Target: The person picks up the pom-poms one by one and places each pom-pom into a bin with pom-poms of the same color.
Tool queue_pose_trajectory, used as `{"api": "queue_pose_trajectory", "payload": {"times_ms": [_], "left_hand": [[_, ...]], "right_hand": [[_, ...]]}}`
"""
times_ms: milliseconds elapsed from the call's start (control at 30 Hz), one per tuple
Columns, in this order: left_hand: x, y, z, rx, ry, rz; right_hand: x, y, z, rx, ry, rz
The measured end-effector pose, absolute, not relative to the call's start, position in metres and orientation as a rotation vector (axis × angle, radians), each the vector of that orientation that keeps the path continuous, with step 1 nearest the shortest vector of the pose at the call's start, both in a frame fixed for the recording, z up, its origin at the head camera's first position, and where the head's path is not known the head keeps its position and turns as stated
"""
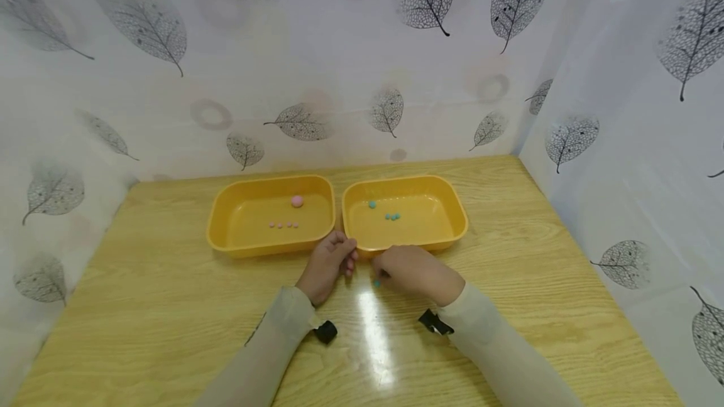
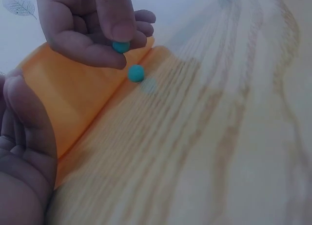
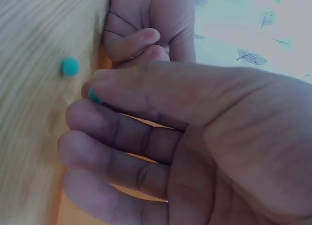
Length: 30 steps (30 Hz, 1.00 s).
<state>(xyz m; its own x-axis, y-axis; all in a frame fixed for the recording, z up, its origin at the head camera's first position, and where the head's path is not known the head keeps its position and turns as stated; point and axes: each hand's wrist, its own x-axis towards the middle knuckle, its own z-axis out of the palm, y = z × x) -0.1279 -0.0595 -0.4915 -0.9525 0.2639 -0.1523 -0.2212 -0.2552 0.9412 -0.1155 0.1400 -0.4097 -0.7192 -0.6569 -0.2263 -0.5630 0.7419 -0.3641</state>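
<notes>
My right hand rests on the wooden table just in front of the right yellow tray. Its thumb and forefinger pinch a small teal bead, also visible as the teal bead at the thumb tip. A second teal bead lies loose on the table beside the tray wall, a little past those fingertips. My left hand sits with curled fingers in front of the gap between the trays, and nothing shows in it.
The left yellow tray holds one large pink bead and a row of small pink beads. Several teal beads lie in the right tray. Leaf-patterned walls close the table's back and right sides.
</notes>
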Motion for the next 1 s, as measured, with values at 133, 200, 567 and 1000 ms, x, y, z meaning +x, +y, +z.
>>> {"api": "queue_pose_trajectory", "payload": {"times_ms": [133, 200, 567, 1000], "left_hand": [[-0.128, -0.059, -0.492, 0.056, 1.690, 2.274], [-0.127, -0.059, -0.492, 0.058, 1.685, 2.276], [-0.126, -0.059, -0.492, 0.063, 1.691, 2.273], [-0.126, -0.058, -0.492, 0.066, 1.680, 2.280]], "right_hand": [[-0.116, 0.143, -0.407, -0.974, 2.592, -0.381], [-0.116, 0.144, -0.406, -0.992, 2.583, -0.391], [-0.119, 0.153, -0.395, -1.085, 2.707, -0.559], [-0.130, 0.172, -0.378, -0.926, 2.979, -0.784]]}}
